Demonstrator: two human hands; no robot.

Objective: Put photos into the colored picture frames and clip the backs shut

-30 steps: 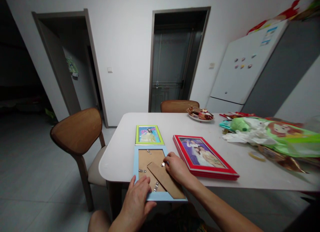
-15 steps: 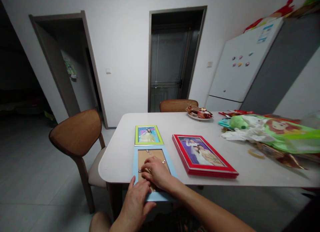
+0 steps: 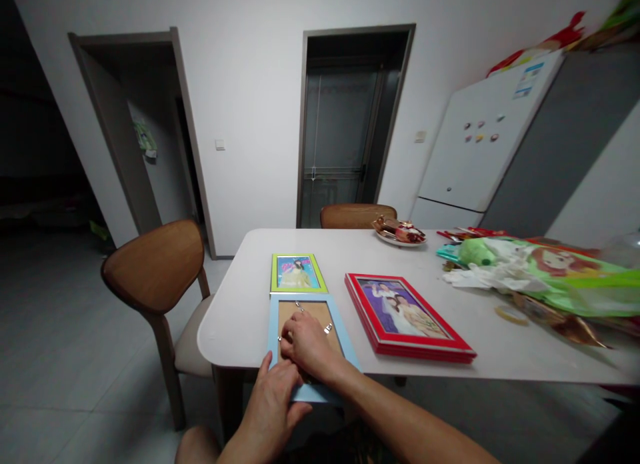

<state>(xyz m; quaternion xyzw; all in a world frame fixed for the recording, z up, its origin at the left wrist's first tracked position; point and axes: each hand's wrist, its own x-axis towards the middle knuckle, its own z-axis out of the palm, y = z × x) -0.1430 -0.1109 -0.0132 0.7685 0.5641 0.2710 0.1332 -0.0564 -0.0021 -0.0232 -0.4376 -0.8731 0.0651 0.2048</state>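
Observation:
A light-blue photo frame (image 3: 345, 347) lies face down at the table's near edge, its brown backing board (image 3: 290, 312) showing. Small metal clips sit around the board, one of them a clip (image 3: 328, 329) on the right side. My left hand (image 3: 275, 401) grips the frame's lower left corner. Bent over the board, my right hand (image 3: 306, 344) has its fingers pressed together near the left clip; what lies under the fingertips is hidden. Touching the blue frame's far edge is a lime-green photo frame (image 3: 273, 274) with a picture of a person in a yellow dress.
A stack of red photo frames (image 3: 367, 317) stands to the right on the white table (image 3: 227, 304). Farther right lie a green plastic bag (image 3: 570, 284), crumpled tissue and a tape roll (image 3: 511, 315). A plate (image 3: 400, 242) is at the back; a wooden chair (image 3: 155, 267) stands left.
The view has tilted up slightly, so the scene sits a little lower. My right hand has shifted slightly over the board; my left hand keeps its hold on the frame.

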